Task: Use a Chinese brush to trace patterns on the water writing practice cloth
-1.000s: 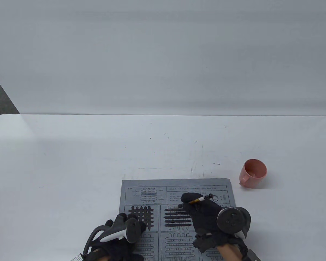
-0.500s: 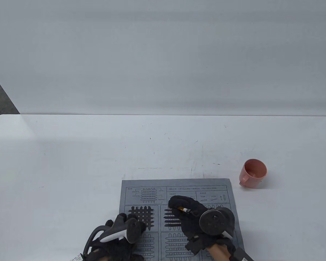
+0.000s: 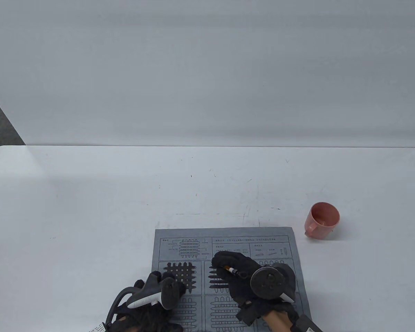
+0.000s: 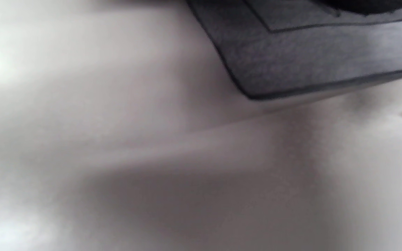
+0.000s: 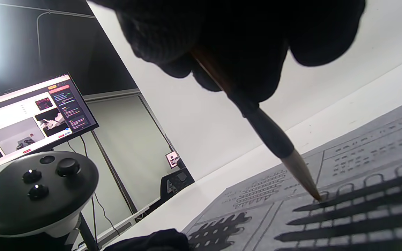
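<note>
The grey water writing cloth (image 3: pixel 224 238) lies at the table's near edge, printed with pattern boxes. The upper left box holds a dark wet grid (image 3: pixel 181 273); the upper middle box holds dark horizontal strokes (image 3: pixel 217 276). My right hand (image 3: pixel 243 276) grips the Chinese brush (image 3: pixel 232 269) over the middle box. In the right wrist view the brush (image 5: pixel 274 139) slants down and its pale tip (image 5: pixel 314 196) touches the cloth at the left end of the top stroke. My left hand (image 3: pixel 159 294) rests on the cloth's lower left part. The left wrist view shows a cloth corner (image 4: pixel 291 69).
A pink cup (image 3: pixel 322 220) stands on the white table (image 3: pixel 124 193) to the right of the cloth's far corner. A monitor (image 5: pixel 30 118) and the left hand's tracker (image 5: pixel 37 188) show in the right wrist view.
My right hand has moved left and slightly nearer across the upper middle box, and the brush handle has swung from pointing upper right to lower right. The left hand has stayed still.
</note>
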A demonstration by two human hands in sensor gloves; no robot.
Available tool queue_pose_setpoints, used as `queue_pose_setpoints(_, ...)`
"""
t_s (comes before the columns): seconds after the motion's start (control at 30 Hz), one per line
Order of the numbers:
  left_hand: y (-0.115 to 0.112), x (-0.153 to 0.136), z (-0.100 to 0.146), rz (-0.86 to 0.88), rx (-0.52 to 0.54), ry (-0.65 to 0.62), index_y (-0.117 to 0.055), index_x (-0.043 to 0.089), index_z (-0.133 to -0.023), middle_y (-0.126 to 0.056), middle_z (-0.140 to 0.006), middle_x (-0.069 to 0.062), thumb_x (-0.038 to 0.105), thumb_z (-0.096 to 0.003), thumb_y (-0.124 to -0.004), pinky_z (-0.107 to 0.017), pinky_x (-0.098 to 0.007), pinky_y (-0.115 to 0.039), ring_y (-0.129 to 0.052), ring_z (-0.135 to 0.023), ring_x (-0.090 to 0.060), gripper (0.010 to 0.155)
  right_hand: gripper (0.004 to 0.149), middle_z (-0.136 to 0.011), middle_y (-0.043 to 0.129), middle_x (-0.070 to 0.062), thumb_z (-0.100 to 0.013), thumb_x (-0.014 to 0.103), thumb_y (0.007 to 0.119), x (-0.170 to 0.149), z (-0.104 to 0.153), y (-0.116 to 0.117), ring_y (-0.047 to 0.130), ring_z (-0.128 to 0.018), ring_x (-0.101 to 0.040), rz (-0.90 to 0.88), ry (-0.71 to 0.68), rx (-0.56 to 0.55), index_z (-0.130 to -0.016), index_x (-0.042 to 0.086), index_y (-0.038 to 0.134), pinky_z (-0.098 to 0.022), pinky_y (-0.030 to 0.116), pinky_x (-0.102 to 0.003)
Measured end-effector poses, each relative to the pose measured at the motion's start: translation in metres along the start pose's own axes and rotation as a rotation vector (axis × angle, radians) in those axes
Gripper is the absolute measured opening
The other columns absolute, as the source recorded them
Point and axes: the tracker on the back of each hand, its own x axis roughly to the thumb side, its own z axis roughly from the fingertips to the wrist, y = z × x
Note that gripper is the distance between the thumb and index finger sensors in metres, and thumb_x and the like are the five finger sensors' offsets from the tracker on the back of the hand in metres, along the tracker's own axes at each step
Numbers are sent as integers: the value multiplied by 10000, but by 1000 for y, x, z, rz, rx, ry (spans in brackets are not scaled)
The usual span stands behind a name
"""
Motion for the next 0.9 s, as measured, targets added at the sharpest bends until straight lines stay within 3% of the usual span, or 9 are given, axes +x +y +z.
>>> queue_pose_setpoints(0.13,0,0,0,0,0,0,177,491,-936,313,-1002,83,731,-341,-629,-728,-681,6,290,-993,-316,1030,351,-895,872,-64,-475,264,754,0,0,-2,914,-771,-357,51,-18,-13,-823,230,785,-510,757,-565)
queue_pose_setpoints(0.9,0,0,0,0,1,0,174,493,-936,312,-1002,85,730,-341,-629,-729,-680,6,288,-994,-315,1028,352,-846,883,-134,-510,283,737,-5,3,0,940,-687,-379,-82,44,29,-837,162,778,-483,756,-581)
